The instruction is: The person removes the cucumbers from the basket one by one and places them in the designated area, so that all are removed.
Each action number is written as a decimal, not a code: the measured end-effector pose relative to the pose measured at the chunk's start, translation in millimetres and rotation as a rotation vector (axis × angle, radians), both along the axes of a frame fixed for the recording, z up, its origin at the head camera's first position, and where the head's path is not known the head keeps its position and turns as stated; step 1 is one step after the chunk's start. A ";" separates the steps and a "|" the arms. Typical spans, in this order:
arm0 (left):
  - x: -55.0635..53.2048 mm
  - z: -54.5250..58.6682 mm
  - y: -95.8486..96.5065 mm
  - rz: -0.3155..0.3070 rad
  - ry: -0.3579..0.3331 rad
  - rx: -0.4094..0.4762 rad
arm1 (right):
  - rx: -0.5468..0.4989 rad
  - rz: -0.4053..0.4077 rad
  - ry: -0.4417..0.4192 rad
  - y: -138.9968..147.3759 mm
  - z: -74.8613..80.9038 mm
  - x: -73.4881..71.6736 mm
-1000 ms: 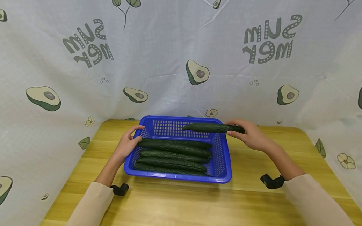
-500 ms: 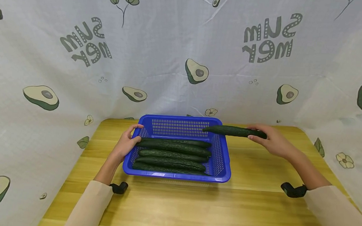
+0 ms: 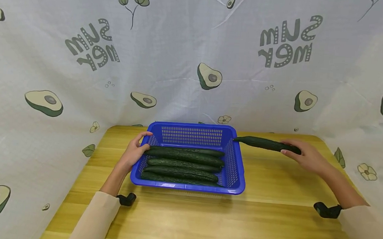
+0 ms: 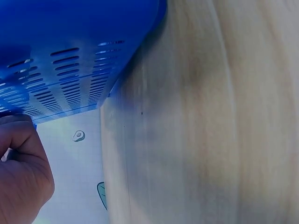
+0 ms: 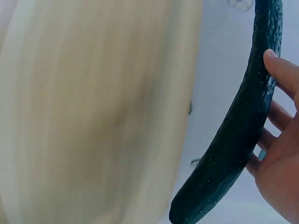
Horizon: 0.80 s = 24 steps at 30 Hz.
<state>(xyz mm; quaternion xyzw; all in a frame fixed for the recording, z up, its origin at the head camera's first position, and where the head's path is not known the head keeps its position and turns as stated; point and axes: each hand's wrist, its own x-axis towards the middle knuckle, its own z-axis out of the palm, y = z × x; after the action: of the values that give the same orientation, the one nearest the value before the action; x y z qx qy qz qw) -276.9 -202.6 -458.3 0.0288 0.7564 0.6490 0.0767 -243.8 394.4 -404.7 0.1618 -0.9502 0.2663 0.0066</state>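
With the right hand [image 3: 304,155], gripping a dark green cucumber [image 3: 260,142] toward its right end, over the right part of the tabletop [image 3: 273,184], apparently without resting it there. Could slip or droop at the free left end, owing to so one-sided a hold and a glossy, curved skin. Could also catch on the blue basket [image 3: 186,187], with that tip overlapping the right rim in the head view; cannot tell whether touching or just above. With the left hand [image 3: 134,153], gripping the basket's left side; might tilt or drag it if pulling. Note inside it several more cucumbers [image 3: 185,156], laid side by side lengthwise, closed off from the right hand by the raised right wall. Beyond, past the tabletop's back edge, facing a hanging, printed pale cloth [image 3: 169,51], likely a limit on reaching farther back.
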 end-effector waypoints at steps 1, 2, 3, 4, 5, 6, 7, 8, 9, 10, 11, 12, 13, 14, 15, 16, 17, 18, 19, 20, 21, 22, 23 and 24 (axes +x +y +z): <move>0.0 -0.4 -0.1 0.002 0.000 0.000 | -0.003 -0.006 -0.004 3.5 -2.6 0.2; 0.2 -0.5 -0.3 0.000 0.001 0.001 | -0.006 -0.013 -0.006 7.3 -5.5 0.1; 0.3 -0.5 -0.3 -0.002 0.002 0.003 | -0.008 -0.022 -0.007 11.1 -8.4 -0.1; 0.5 -0.3 -0.2 -0.004 0.002 0.005 | -0.007 -0.032 -0.008 14.8 -11.2 -0.4; 0.5 -0.3 0.0 -0.003 0.000 0.008 | -0.007 -0.040 -0.012 18.0 -13.5 -0.7; 0.7 -0.2 0.2 -0.005 -0.002 0.010 | 0.001 -0.047 -0.014 21.0 -15.9 -1.2; 0.8 -0.2 0.2 -0.004 -0.003 0.008 | 0.013 -0.053 -0.016 23.8 -18.3 -1.9; 1.0 -0.1 0.3 -0.005 -0.005 0.009 | 0.020 -0.055 -0.021 26.2 -20.8 -2.5; 1.0 0.0 0.5 -0.001 -0.006 0.009 | 0.025 -0.052 -0.028 28.1 -22.9 -3.0; 1.0 -0.1 0.5 0.003 -0.008 0.009 | 0.032 -0.045 -0.033 29.6 -25.3 -3.7; 1.0 0.0 0.5 0.007 -0.009 0.006 | 0.034 -0.038 -0.038 30.7 -27.6 -3.9; 1.2 0.4 0.4 0.006 -0.008 0.000 | 0.037 -0.026 -0.043 31.4 -30.0 -4.3; 1.2 0.6 0.5 0.011 -0.008 -0.002 | 0.037 -0.016 -0.046 31.7 -32.2 -4.5; 1.0 0.9 0.6 0.014 -0.008 -0.004 | 0.031 -0.002 -0.051 31.9 -34.4 -4.8; 0.6 1.0 0.6 0.019 -0.007 -0.005 | 0.027 0.009 -0.053 31.8 -36.5 -5.3; 0.2 1.1 0.8 0.020 -0.007 -0.006 | 0.027 0.015 -0.053 31.7 -38.8 -5.9; -0.3 1.2 1.0 0.020 -0.007 -0.002 | 0.024 0.021 -0.050 31.4 -40.9 -6.3; -0.7 1.2 0.9 0.019 -0.007 0.000 | 0.026 0.028 -0.043 30.8 -43.0 -7.0; -1.2 0.9 1.1 0.019 -0.008 0.006 | 0.028 0.034 -0.041 30.5 -45.1 -7.8; -1.6 0.8 1.0 0.017 -0.008 0.009 | 0.031 0.038 -0.037 30.1 -47.2 -8.7; -1.8 0.6 1.0 0.015 -0.009 0.010 | 0.033 0.044 -0.034 29.7 -49.3 -9.4; -1.8 0.5 0.9 0.013 -0.009 0.011 | 0.038 0.045 -0.030 29.1 -51.2 -10.1; -1.7 0.5 0.7 0.013 -0.009 0.010 | 0.039 0.049 -0.030 28.7 -53.1 -10.9; -1.7 0.3 0.6 0.015 -0.008 0.007 | 0.042 0.051 -0.032 28.2 -54.8 -11.7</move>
<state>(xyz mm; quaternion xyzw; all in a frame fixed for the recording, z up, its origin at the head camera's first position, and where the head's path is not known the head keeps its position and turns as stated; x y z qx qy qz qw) -278.6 -202.0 -458.1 0.0209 0.7538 0.6524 0.0748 -255.5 422.7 -459.5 0.1818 -0.9511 0.2490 -0.0190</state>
